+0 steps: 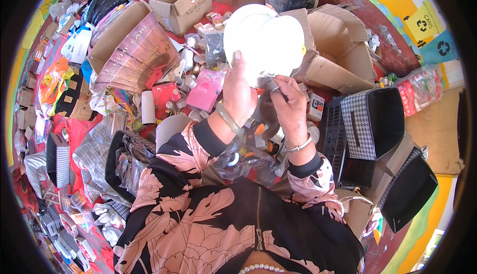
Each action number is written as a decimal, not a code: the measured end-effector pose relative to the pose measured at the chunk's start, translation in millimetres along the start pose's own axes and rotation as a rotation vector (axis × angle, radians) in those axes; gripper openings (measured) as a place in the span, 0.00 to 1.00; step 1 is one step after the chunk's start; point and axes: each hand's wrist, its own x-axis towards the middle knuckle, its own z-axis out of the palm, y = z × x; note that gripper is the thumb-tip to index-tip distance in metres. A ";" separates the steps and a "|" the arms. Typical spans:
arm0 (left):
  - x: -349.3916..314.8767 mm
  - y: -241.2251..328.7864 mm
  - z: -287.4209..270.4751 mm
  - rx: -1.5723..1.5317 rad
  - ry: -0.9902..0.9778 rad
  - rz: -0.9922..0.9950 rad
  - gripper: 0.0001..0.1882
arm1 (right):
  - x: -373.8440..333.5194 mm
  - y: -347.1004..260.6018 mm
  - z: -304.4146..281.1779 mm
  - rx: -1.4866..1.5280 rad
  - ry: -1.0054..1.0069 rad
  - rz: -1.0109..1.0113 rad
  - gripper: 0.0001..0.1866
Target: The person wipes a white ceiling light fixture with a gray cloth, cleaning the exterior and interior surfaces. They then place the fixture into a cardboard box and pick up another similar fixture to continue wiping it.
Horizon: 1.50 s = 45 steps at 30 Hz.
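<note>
A white rounded object (261,38), too bright to make out its exact kind, is held up in front of me above the pile. My left hand (238,90) grips its lower left side, the thumb lying on its face. At its lower edge, my right hand (290,102) has thumb and fingers pinched together on a small greyish piece (269,83). Whether that piece is part of the white object I cannot tell. A small yellow spot shows on the object's right rim.
Open cardboard boxes (343,50) stand beyond my hands on both sides. At right are a black crate (334,125) and houndstooth-patterned bins (357,125). Mixed items lie below, among them a pink box (206,89) and a white roll (148,107). A black bin (117,167) holds clear plastic.
</note>
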 end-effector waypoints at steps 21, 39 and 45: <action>17.0 -5.6 -22.9 -0.134 0.115 -0.137 0.21 | 20.2 30.8 -61.7 -0.488 0.305 -0.113 0.15; 17.4 2.1 -21.1 -0.105 0.033 -0.177 0.22 | 16.1 9.1 -52.3 -0.761 0.290 -0.377 0.15; 4.8 -7.0 -24.2 -0.047 -0.061 -0.363 0.23 | 21.7 9.2 -75.2 -0.833 0.400 -0.245 0.09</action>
